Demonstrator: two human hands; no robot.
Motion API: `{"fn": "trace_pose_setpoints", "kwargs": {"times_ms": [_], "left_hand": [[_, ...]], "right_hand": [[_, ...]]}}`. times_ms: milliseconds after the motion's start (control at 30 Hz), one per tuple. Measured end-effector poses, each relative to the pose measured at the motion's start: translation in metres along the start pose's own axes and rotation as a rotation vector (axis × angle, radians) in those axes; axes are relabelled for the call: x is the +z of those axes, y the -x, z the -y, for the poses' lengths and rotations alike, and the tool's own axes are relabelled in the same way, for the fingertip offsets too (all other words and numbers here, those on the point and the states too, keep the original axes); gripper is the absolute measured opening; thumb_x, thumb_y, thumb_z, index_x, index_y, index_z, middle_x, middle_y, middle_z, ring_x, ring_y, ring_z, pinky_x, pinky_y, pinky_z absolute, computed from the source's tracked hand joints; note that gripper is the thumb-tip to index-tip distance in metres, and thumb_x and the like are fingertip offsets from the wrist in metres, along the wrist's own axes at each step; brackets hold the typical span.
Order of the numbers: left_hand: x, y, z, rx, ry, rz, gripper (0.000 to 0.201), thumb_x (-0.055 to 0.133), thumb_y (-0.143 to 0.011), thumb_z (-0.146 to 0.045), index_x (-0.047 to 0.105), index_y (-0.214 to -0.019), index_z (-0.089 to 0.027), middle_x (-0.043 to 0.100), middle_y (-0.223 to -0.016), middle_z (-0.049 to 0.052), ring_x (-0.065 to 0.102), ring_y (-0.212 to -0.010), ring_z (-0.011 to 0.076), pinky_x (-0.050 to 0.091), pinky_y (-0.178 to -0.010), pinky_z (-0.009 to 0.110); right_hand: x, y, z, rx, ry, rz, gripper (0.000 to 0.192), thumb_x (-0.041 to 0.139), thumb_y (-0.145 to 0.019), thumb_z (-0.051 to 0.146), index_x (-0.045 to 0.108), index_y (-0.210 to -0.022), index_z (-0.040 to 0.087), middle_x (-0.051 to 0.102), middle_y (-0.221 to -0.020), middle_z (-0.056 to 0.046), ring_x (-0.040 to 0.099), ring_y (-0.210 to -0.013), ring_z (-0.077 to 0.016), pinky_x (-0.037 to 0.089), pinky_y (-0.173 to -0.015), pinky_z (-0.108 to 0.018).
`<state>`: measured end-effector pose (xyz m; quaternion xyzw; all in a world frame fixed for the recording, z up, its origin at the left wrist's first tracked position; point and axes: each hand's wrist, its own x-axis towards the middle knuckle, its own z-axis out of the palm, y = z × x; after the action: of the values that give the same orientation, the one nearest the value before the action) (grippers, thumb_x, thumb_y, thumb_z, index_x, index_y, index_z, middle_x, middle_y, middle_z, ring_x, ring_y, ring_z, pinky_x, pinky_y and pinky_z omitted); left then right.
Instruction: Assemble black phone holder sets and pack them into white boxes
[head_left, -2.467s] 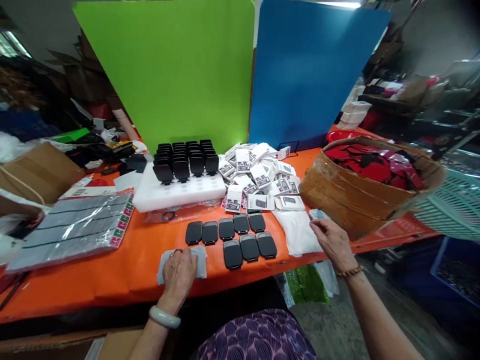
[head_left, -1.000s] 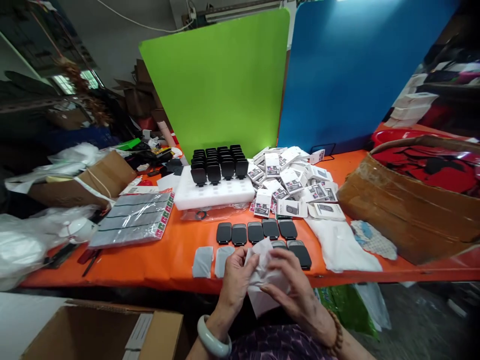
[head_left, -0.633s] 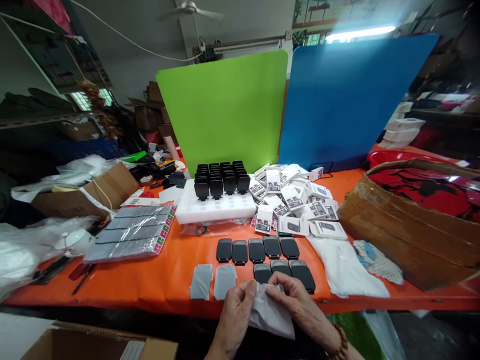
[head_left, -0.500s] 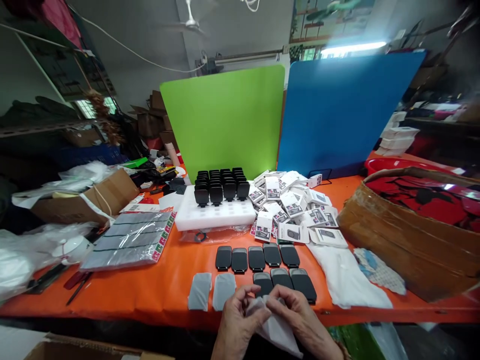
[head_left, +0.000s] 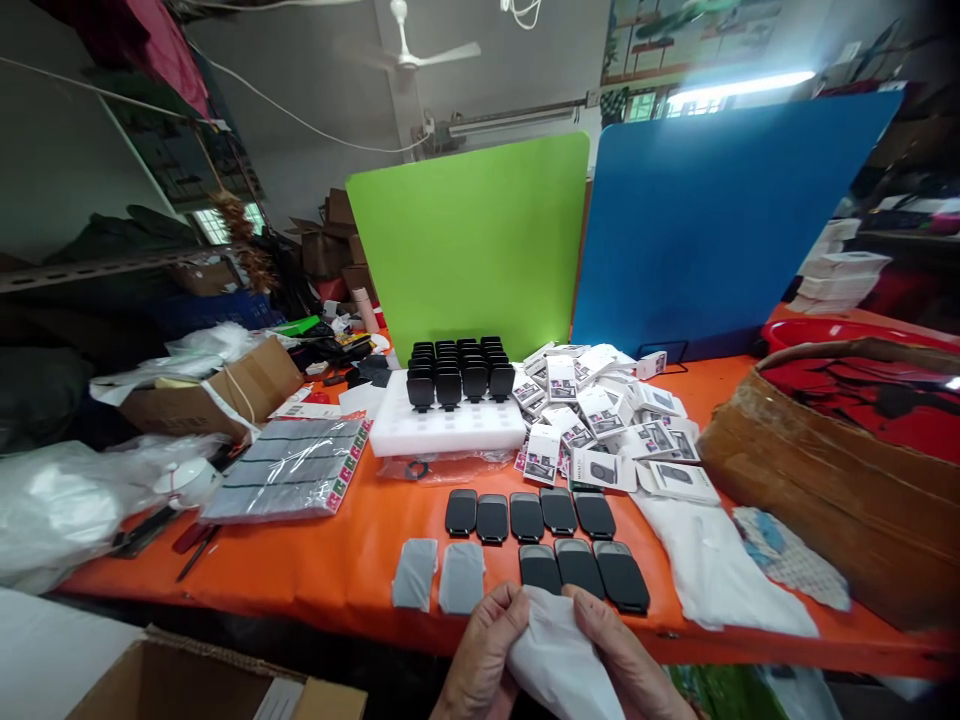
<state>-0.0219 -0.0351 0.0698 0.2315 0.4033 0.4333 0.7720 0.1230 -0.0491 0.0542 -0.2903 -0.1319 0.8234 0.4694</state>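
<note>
Both hands meet at the bottom edge of the view, pinching the top of a white plastic bag (head_left: 559,665). My left hand (head_left: 487,660) grips its left corner, my right hand (head_left: 626,670) its right side. Just beyond them on the orange table (head_left: 300,560) lie two rows of flat black devices (head_left: 547,540). Two grey pouches (head_left: 439,577) lie side by side to the left of those.
A white foam tray (head_left: 450,425) carries upright black devices. A heap of small white boxes (head_left: 600,420), white bags (head_left: 712,565), a big cardboard box (head_left: 832,500) of red items, green and blue boards behind. At left, a sheet pack (head_left: 289,470) and an open carton (head_left: 217,685).
My right hand took a white bag from the pile at right and brought it to my left hand. The view tilted upward, so both hands now sit at the lower edge.
</note>
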Motion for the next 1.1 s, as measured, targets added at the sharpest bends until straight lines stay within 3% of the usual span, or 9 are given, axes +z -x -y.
{"fn": "trace_pose_setpoints", "kwargs": {"times_ms": [100, 200, 333, 400, 533, 600, 700, 900, 1100], "left_hand": [[-0.005, 0.005, -0.007, -0.036, -0.082, 0.131, 0.049, 0.08, -0.061, -0.051, 0.044, -0.064, -0.018, 0.046, -0.056, -0.006, 0.037, -0.052, 0.0066, 0.027, -0.054, 0.021], [-0.012, 0.012, -0.021, -0.045, -0.367, 0.224, 0.039, 0.078, -0.064, -0.047, 0.055, -0.071, -0.016, 0.044, -0.055, -0.008, 0.032, -0.05, 0.0062, 0.023, -0.051, 0.021], [-0.016, 0.017, -0.044, 0.047, -0.855, 0.126, 0.016, 0.067, -0.071, -0.03, 0.066, -0.068, -0.014, 0.053, -0.061, -0.003, 0.043, -0.06, 0.0109, 0.03, -0.058, 0.024], [-0.017, 0.017, -0.051, 0.121, -1.073, 0.068, 0.012, 0.061, -0.072, -0.023, 0.066, -0.064, -0.016, 0.056, -0.064, -0.002, 0.049, -0.067, 0.0145, 0.034, -0.064, 0.026], [-0.022, 0.013, -0.05, 0.193, -1.372, 0.049, 0.012, 0.057, -0.075, -0.019, 0.066, -0.067, -0.018, 0.061, -0.075, 0.002, 0.053, -0.079, 0.019, 0.037, -0.076, 0.029], [-0.025, 0.013, -0.047, 0.186, -1.433, 0.068, 0.012, 0.056, -0.077, -0.018, 0.066, -0.07, -0.019, 0.061, -0.08, 0.003, 0.054, -0.081, 0.0194, 0.037, -0.078, 0.03], [-0.027, 0.013, -0.044, 0.177, -1.453, 0.089, 0.014, 0.055, -0.077, -0.014, 0.066, -0.071, -0.019, 0.061, -0.081, 0.003, 0.055, -0.082, 0.0194, 0.038, -0.077, 0.029], [-0.034, 0.008, -0.038, 0.2, -1.442, 0.09, 0.014, 0.052, -0.079, -0.015, 0.065, -0.074, -0.019, 0.06, -0.083, 0.004, 0.055, -0.085, 0.0199, 0.038, -0.079, 0.03], [-0.041, 0.001, -0.034, 0.241, -1.423, 0.105, 0.016, 0.05, -0.08, -0.016, 0.066, -0.077, -0.02, 0.061, -0.081, 0.003, 0.053, -0.081, 0.0186, 0.038, -0.078, 0.029]], "right_hand": [[-0.008, -0.001, 0.001, -0.047, 0.045, 0.01, 0.04, 0.077, -0.068, 0.049, 0.05, -0.072, 0.021, 0.059, -0.068, 0.002, 0.056, -0.065, -0.0135, 0.044, -0.065, -0.026], [-0.016, -0.002, 0.008, -0.102, 0.229, 0.085, 0.047, 0.073, -0.072, 0.052, 0.04, -0.065, 0.02, 0.045, -0.058, 0.006, 0.041, -0.052, -0.008, 0.034, -0.052, -0.02], [-0.023, -0.004, 0.021, -0.037, 0.745, 0.288, 0.038, 0.065, -0.08, 0.053, 0.051, -0.072, 0.018, 0.047, -0.057, 0.005, 0.039, -0.049, -0.0076, 0.028, -0.05, -0.021], [-0.026, -0.011, 0.028, -0.129, 1.003, 0.21, 0.03, 0.061, -0.083, 0.048, 0.056, -0.087, 0.019, 0.051, -0.065, 0.003, 0.044, -0.055, -0.0106, 0.033, -0.054, -0.023], [-0.033, -0.035, 0.042, -0.491, 1.617, -0.056, 0.022, 0.061, -0.08, 0.021, 0.056, -0.102, 0.021, 0.059, -0.092, -0.003, 0.055, -0.082, -0.0194, 0.042, -0.075, -0.033], [-0.033, -0.048, 0.045, -0.525, 1.885, -0.071, 0.029, 0.063, -0.074, 0.012, 0.056, -0.101, 0.02, 0.061, -0.102, -0.007, 0.055, -0.095, -0.0246, 0.041, -0.085, -0.04], [-0.028, -0.065, 0.046, -0.414, 2.155, -0.055, 0.034, 0.07, -0.069, 0.014, 0.057, -0.1, 0.018, 0.062, -0.103, -0.011, 0.055, -0.096, -0.0286, 0.04, -0.086, -0.044], [-0.017, -0.082, 0.055, -0.237, 2.234, 0.003, 0.048, 0.078, -0.063, 0.025, 0.054, -0.104, 0.016, 0.059, -0.105, -0.011, 0.054, -0.094, -0.028, 0.038, -0.081, -0.038], [-0.025, -0.089, 0.07, -0.297, 1.892, 0.046, 0.035, 0.078, -0.058, 0.019, 0.051, -0.079, 0.02, 0.053, -0.083, 0.001, 0.049, -0.075, -0.0167, 0.035, -0.069, -0.027]]}}
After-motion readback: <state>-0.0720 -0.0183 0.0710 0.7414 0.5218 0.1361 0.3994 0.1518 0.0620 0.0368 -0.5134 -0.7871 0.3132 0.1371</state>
